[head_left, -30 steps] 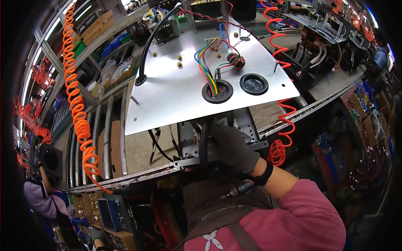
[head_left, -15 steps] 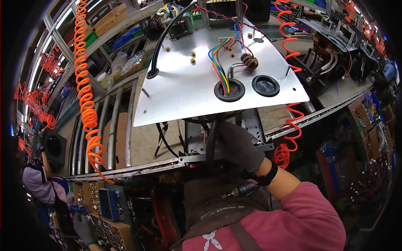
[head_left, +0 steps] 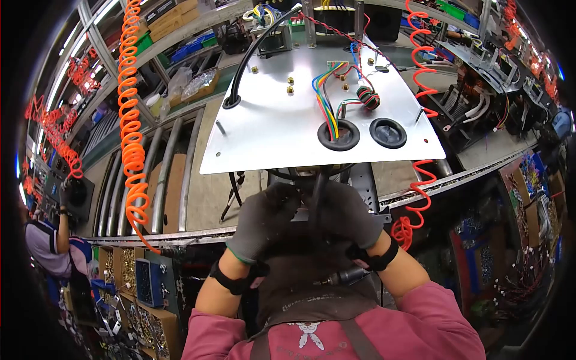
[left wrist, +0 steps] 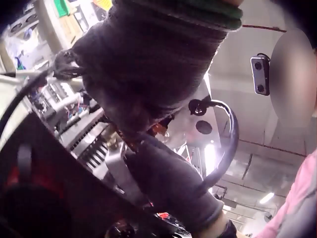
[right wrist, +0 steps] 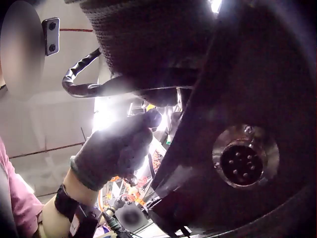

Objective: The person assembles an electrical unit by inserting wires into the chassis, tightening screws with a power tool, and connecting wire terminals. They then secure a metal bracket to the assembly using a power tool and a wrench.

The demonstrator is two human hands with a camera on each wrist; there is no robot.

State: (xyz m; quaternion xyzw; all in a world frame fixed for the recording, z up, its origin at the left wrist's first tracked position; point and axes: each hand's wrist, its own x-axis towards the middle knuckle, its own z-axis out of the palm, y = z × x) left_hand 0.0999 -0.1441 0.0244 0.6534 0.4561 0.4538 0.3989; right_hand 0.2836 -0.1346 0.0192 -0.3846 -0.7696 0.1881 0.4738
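A white metal plate [head_left: 282,141] tilts over a dark metal frame [head_left: 363,180]; coloured wires [head_left: 327,105] pass through a black grommet in it. The gloved left hand [head_left: 264,222] and gloved right hand [head_left: 351,219] are close together under the plate's near edge, either side of a thick black cable [head_left: 318,195]. Their fingertips are hidden there. In the left wrist view, the right hand [left wrist: 168,181] is beside a metal bracket [left wrist: 119,166]. The right wrist view shows the left hand [right wrist: 116,153] with bent fingers, and a round multi-pin connector [right wrist: 245,158] on a dark panel.
Metal rollers [head_left: 168,174] lie left of the frame, below a coiled orange hose [head_left: 129,120]. Another red coil [head_left: 420,180] hangs at the right. Parts bins [head_left: 147,282] stand at lower left, near another person [head_left: 51,246]. A second wired assembly [head_left: 480,90] is at upper right.
The left hand has come from the parts bins at lower left to the frame beneath the plate. The right hand stays by the cable. The head view has shifted, moving the plate rightward in the picture.
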